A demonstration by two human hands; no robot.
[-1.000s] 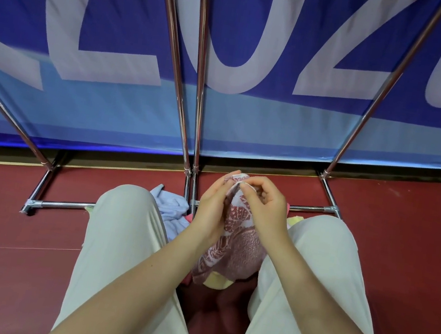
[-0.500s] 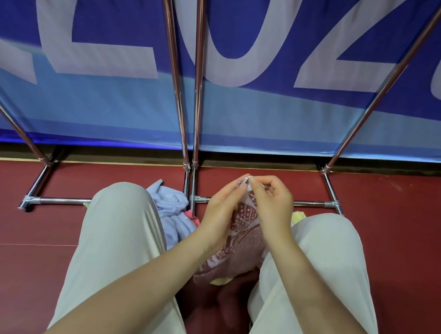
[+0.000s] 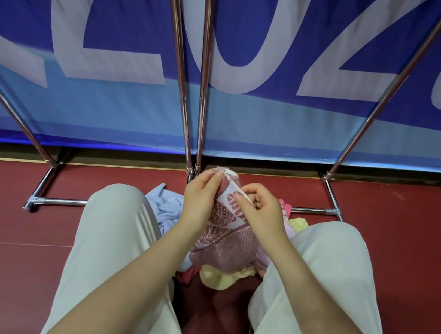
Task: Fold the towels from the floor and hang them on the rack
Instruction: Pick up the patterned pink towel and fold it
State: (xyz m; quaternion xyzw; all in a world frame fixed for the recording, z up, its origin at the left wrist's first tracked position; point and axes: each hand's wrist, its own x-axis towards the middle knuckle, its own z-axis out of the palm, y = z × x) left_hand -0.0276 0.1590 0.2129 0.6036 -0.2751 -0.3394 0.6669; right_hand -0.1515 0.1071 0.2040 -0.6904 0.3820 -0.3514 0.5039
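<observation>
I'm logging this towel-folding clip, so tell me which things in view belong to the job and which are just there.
Part of the job:
- pink patterned towel, pinched by left hand and right hand
- light blue towel, yellow towel and pink towel, on the floor
- metal rack

Just there:
- blue banner
- red floor

Pink leaf-patterned towel point(image 3: 225, 233) upright, bunched, above towel heap point(image 3: 221, 277) before chrome rack point(image 3: 199, 100).
</observation>
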